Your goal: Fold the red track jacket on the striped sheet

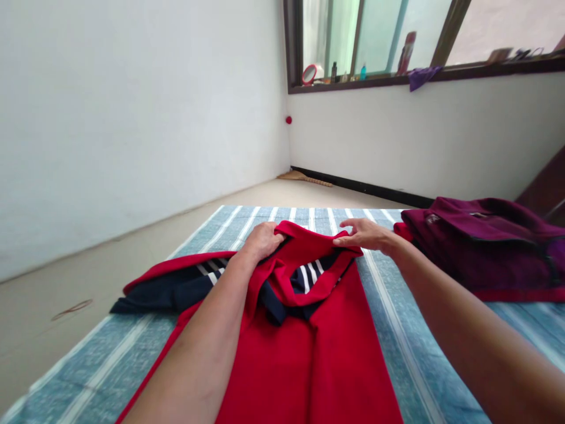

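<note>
- Seemingly a room in a home.
- Clothing (344, 359) lies on a striped sheet (406, 330).
- The sill (384, 80) under the window (379, 29) holds a mirror (309, 74) and bottles (363, 72).
- A broom (298, 176) lies on the floor (35, 330).

Window sill (379, 82): red-rimmed mirror (309, 74), dark bottle (333, 73), blue bottle (363, 73) and red canister (406, 53) noted standing. Purple cloth (422, 78) hangs over its edge. Broom (295, 175) lies on pale floor (26, 335) near the wall corner.
</note>
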Motion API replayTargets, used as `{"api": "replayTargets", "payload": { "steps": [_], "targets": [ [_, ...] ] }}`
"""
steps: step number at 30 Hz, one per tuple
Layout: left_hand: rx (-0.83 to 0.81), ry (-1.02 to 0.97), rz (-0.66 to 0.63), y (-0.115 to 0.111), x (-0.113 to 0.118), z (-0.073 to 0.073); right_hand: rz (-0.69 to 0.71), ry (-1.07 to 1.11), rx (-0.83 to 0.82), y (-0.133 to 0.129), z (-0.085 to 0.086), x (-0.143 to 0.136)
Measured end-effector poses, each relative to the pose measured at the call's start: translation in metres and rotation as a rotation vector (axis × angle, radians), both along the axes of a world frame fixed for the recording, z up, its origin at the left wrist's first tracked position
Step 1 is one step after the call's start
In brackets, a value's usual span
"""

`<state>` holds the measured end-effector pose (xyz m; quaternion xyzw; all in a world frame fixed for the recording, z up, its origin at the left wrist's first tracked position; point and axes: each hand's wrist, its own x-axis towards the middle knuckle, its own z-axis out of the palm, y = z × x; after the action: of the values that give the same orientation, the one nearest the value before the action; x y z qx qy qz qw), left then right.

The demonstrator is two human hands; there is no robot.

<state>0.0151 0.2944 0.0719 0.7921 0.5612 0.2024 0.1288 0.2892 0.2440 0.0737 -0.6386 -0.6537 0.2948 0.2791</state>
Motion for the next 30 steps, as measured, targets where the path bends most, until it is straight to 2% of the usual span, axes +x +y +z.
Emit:
{"api": "replayTargets", "payload": {
  "steps": [4,8,14,18,24,27,30],
  "targets": [
    [-0.038,0.054,-0.067,0.016,-0.002,0.004,-0.147,0.257,0.013,0.011,-0.026,-0.009],
    [-0.069,0.075,-0.057,0.026,-0.004,-0.005,-0.261,0.363,0.03,0.023,-0.038,-0.02],
    [-0.052,0.056,-0.007,0.031,-0.006,-0.02,-0.303,0.449,0.013,0.033,-0.042,-0.024],
    [-0.069,0.003,0.044,0.031,-0.004,-0.019,-0.372,0.422,0.021,0.04,-0.046,-0.024],
    [-0.252,-0.214,0.028,0.025,-0.007,-0.012,-0.445,0.415,0.039,0.046,-0.051,-0.026],
    [-0.308,-0.324,0.037,0.024,-0.01,-0.015,-0.472,0.415,0.039,0.046,-0.052,-0.028],
    [-0.32,-0.351,0.061,0.026,-0.011,-0.021,-0.479,0.407,0.038,0.045,-0.053,-0.03]
  ]
}}
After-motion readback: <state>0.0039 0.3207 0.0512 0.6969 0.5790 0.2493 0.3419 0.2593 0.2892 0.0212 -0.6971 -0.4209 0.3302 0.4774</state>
